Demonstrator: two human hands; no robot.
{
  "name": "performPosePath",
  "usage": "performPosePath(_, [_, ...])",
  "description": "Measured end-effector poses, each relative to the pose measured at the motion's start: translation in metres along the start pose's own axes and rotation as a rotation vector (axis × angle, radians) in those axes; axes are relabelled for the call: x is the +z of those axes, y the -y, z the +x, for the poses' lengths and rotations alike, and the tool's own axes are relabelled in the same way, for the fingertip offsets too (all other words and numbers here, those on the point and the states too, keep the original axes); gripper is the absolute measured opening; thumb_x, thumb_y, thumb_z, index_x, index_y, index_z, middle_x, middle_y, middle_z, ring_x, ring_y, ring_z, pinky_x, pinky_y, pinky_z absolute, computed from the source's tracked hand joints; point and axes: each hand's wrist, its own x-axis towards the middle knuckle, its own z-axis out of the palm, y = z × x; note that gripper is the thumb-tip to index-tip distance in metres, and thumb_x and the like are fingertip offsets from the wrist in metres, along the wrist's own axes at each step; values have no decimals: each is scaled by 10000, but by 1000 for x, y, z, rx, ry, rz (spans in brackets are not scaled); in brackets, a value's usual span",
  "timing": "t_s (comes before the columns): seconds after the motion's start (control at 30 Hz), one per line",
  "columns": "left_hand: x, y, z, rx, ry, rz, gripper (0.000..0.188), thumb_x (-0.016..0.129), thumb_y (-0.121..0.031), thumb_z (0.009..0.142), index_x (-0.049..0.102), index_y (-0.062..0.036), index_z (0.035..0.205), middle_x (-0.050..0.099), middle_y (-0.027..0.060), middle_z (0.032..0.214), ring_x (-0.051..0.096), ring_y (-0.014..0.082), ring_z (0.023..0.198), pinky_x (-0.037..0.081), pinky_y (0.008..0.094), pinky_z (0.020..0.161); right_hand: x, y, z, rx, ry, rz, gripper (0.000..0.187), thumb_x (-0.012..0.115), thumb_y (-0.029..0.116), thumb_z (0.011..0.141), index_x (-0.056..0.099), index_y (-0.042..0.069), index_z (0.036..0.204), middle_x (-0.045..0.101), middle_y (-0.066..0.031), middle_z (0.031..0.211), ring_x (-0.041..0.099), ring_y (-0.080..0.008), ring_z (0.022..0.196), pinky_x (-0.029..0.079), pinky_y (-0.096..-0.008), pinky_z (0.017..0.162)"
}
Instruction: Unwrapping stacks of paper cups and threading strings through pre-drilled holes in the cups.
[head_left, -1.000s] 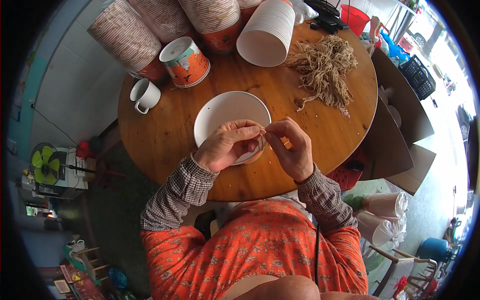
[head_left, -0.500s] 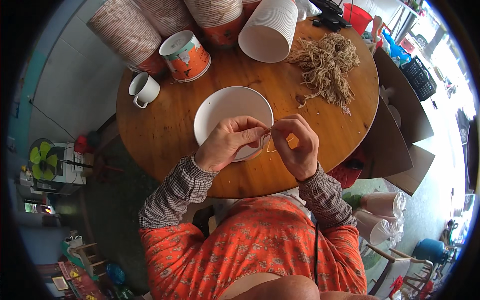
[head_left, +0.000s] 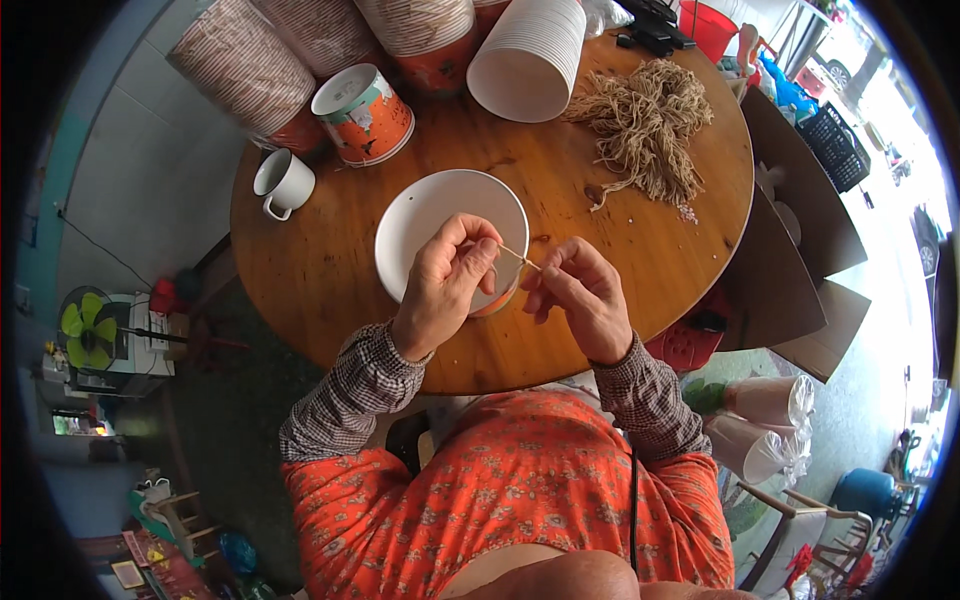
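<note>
A thin tan string (head_left: pixel 519 257) is stretched between my two hands, with what looks like a small knot near its middle. My left hand (head_left: pixel 447 277) pinches one end between thumb and forefinger, over the near right part of a white paper bucket (head_left: pixel 404 222). To the right, my right hand (head_left: pixel 585 295) pinches the other end in its fingertips, above the bare wood. The bucket's open mouth faces up, and a bit of its orange outside shows below its rim. A small dark spot marks its inner wall.
On the round wooden table (head_left: pixel 330 285) a tangled heap of tan strings (head_left: pixel 655 130) lies at the far right. Stacked white buckets (head_left: pixel 525 75), an orange patterned bucket (head_left: pixel 365 120) and a white mug (head_left: pixel 285 184) stand along the far side. An open cardboard box (head_left: pixel 765 265) is beside the table.
My hands have moved apart, pulling the string straight between them. The bucket sits slightly further left in the picture, as the whole view has shifted a little.
</note>
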Motion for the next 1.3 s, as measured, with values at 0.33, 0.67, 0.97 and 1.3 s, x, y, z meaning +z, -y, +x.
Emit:
performPosePath(0.33, [-6, 0, -1, -185, 84, -174, 103, 510, -121, 1000, 525, -19, 1002, 551, 13, 874, 483, 58, 650, 413, 201, 622, 0, -10, -12, -329, -93, -150, 44, 563, 33, 921, 522, 20, 914, 569, -18, 823, 541, -67, 694, 465, -215, 618])
performPosePath(0.67, [24, -15, -4, 505, 29, 643, 277, 758, -82, 771, 648, -60, 1025, 671, 60, 940, 613, 206, 714, 480, 330, 675, -1, 12, -15, -404, -122, -517, 66, 605, -18, 869, 542, 1, 870, 566, -31, 787, 543, -62, 682, 457, -215, 610])
performPosePath(0.97, [13, -13, -9, 378, -58, 586, 137, 724, -34, 790, 639, -65, 892, 658, 55, 806, 620, 227, 728, 456, 335, 690, 2, 29, -1, -650, 41, -1149, 164, 639, -41, 823, 594, 0, 975, 578, -86, 821, 604, -184, 683, 495, -294, 586])
performPosePath(1.3, [0, 5, -25, 419, -187, 911, 125, 664, -65, 777, 540, -82, 782, 588, 47, 751, 583, 263, 735, 416, 373, 688, 8, 100, 31, -1153, -41, -1610, 138, 662, -21, 762, 606, 19, 882, 572, -96, 806, 603, -266, 656, 494, -363, 549])
